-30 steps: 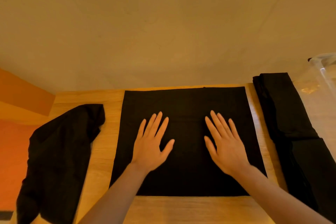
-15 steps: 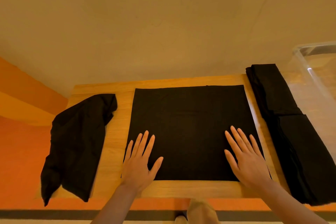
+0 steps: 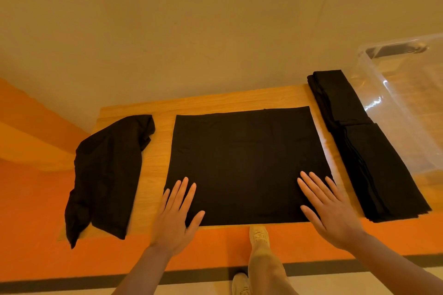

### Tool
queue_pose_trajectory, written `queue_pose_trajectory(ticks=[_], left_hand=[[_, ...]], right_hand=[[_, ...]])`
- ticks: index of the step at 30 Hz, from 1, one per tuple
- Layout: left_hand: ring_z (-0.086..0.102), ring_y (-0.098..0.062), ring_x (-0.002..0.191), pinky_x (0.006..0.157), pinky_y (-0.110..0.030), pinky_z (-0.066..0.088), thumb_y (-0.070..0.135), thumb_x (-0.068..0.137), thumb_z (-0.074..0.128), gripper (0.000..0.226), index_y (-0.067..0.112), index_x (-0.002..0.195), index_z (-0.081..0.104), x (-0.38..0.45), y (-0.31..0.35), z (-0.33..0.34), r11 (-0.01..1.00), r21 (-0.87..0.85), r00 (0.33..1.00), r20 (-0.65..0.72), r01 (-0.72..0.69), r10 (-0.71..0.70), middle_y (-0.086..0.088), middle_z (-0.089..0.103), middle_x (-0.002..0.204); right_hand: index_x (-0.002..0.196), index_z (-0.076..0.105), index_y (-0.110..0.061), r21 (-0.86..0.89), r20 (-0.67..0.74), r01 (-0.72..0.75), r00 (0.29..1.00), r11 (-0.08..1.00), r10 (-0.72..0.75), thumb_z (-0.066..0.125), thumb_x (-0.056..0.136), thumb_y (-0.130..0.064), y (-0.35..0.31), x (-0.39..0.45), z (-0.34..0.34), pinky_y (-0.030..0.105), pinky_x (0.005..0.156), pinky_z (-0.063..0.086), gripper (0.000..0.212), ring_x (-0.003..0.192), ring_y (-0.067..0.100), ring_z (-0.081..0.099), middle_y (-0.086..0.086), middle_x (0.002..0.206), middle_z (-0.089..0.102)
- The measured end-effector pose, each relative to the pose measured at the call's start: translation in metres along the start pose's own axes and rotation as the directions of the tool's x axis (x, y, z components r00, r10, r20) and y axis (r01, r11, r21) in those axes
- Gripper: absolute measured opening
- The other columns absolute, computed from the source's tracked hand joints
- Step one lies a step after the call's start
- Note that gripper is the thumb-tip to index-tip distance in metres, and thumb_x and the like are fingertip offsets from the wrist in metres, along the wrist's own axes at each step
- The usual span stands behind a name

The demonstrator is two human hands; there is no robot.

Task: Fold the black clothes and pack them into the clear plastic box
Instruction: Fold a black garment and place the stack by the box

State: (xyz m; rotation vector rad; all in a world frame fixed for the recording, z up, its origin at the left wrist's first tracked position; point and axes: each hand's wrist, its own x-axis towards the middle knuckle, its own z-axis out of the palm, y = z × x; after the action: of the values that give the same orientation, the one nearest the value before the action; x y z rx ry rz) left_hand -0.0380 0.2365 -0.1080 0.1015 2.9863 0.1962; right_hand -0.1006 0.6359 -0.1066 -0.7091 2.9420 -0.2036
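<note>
- Along the near edge of the wooden table [image 3: 239,99], in the head view, I have the half-folded black garment [image 3: 244,165] lying flat as a broad rectangle, squarely between my two hands.
- My left hand [image 3: 176,218] lies flat with fingers straight on the garment's near left corner, gripping nothing; the palm overhangs the table's near edge.
- My right hand [image 3: 332,213] is likewise flat and released, fingers spread over the near right corner.
- The garment's long axis runs left to right, parallel to the near edge, so both hands are equally close to it; I judge the next fold could start from either near corner.
- At the left edge a crumpled black garment [image 3: 107,175] drapes over the near left corner, unfolded; my left hand is the nearer one.
- Along the right edge sits a stack of folded black clothes [image 3: 359,146], its long axis running away from me, just beside my right hand.
- Beyond that stack, the clear plastic box [image 3: 405,108] appears to hold no clothes yet.
</note>
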Motion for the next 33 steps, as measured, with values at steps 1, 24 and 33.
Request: queue_pose_trajectory(ticks=[1, 24, 33], left_hand=[[0.003, -0.018, 0.149, 0.117, -0.041, 0.007, 0.063, 0.097, 0.02, 0.069, 0.023, 0.153, 0.015, -0.003, -0.004, -0.001, 1.0, 0.009, 1.0, 0.001, -0.019, 0.019, 0.0, 0.008, 0.162], [0.059, -0.023, 0.117, 0.106, -0.038, 0.043, -0.009, 0.043, 0.088, 0.077, 0.007, 0.116, 0.067, -0.068, -0.063, -0.017, 0.917, 0.224, 0.927, -0.107, -0.33, 0.36, -0.011, 0.064, 0.124], [0.066, -0.016, 0.096, 0.086, -0.027, 0.052, 0.022, 0.098, 0.051, 0.024, 0.009, 0.102, 0.072, -0.076, -0.056, -0.049, 0.952, 0.082, 0.893, -0.33, -0.296, 0.306, -0.004, 0.07, 0.102]], right_hand=[[0.152, 0.02, -0.017, 0.002, 0.013, 0.021, 1.0, 1.0, -0.021, 0.016, 0.101, -0.053, 0.004, -0.002, -0.001, 0.044, 0.116, 0.013, 0.062, 0.148, 0.018, 0.01, -0.002, 0.16, 0.013], [0.128, 0.058, -0.018, -0.068, 0.098, 0.252, 0.964, 0.965, -0.245, 0.092, 0.047, -0.005, 0.029, -0.063, -0.031, 0.02, 0.084, 0.05, 0.089, 0.126, 0.018, 0.049, 0.002, 0.138, 0.053], [0.114, 0.05, -0.058, 0.409, 0.233, -0.175, 0.969, 0.896, 0.083, 0.061, 0.088, -0.041, 0.029, -0.066, -0.067, 0.023, 0.088, 0.054, 0.033, 0.101, 0.004, 0.065, -0.014, 0.124, 0.061]])
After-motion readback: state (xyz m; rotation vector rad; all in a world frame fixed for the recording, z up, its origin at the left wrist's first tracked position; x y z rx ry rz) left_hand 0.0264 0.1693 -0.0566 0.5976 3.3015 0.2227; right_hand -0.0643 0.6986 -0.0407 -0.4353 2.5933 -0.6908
